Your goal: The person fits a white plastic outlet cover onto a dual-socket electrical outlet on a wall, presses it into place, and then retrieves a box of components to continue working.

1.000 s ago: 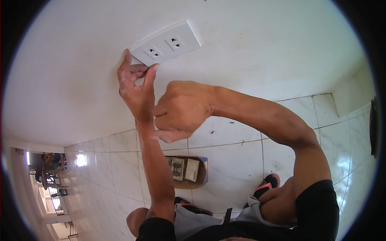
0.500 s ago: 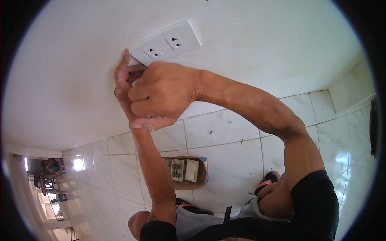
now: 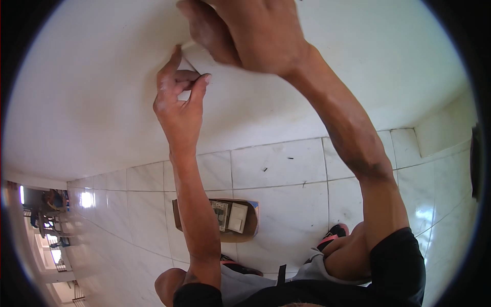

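Observation:
My left hand [image 3: 179, 97] is against the white wall, its index finger stretched up along it. The thumb and another fingertip press together at the lower end of a thin dark line [image 3: 190, 62]; whether they grip an edge or something small I cannot make out. A pale edge [image 3: 190, 46] shows just beside the index fingertip. My right hand [image 3: 255, 38] is raised above and to the right of the left one, at the top of the view. Its fingers are blurred and partly cut off. The white socket plate seen earlier is not plainly visible now.
On the tiled floor [image 3: 281, 204] below the wall stands an open cardboard box [image 3: 245, 236] holding white and greenish electrical parts [image 3: 237, 218]. Small dark bits [image 3: 290, 158] lie scattered on the tiles. Furniture [image 3: 48, 220] stands far left, and a wall corner [image 3: 419, 138] juts out at right.
My right hand has moved up and right, away from the left hand, and now covers the area where the socket plate showed. My left hand has shifted slightly up and right.

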`<state>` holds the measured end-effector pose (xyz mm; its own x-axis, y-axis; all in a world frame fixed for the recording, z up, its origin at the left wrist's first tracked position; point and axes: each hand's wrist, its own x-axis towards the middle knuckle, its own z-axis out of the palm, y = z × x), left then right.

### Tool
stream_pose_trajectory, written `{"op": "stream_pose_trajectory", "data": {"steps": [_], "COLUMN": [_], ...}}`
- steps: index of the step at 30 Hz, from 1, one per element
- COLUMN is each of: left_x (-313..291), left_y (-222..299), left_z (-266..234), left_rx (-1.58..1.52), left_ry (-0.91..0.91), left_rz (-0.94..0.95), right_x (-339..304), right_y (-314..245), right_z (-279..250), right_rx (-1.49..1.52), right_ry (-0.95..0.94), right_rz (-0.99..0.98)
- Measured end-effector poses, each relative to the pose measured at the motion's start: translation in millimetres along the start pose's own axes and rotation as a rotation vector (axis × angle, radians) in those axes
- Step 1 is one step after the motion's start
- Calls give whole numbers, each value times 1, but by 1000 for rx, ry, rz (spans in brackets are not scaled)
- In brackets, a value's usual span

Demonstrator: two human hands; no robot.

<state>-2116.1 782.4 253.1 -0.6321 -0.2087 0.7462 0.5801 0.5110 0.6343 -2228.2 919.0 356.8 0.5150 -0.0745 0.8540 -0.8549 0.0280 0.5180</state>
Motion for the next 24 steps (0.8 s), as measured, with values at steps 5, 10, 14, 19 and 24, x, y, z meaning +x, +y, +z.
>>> {"op": "stream_pose_trajectory", "data": {"steps": [5, 10, 14, 19, 24], "left_x": [2, 2, 0, 5, 5], "left_y": [2, -7, -7, -1, 3], "left_z": [3, 5, 0, -5, -1], "left_rx": [-41, -37, 18, 182, 195], "left_ry": [14, -14, -35, -71, -54], "left_rz": [-3, 41, 67, 99, 18], "right_x": [-7, -10, 8, -4, -18], "right_y": [-7, -1, -31, -38, -76], "right_z": [-4, -22, -62, -96, -113], "right_rx": [0, -207, -258, -626, -670], "right_ry": [-60, -83, -421, -647, -923], "right_rz": [52, 160, 317, -8, 271]}}
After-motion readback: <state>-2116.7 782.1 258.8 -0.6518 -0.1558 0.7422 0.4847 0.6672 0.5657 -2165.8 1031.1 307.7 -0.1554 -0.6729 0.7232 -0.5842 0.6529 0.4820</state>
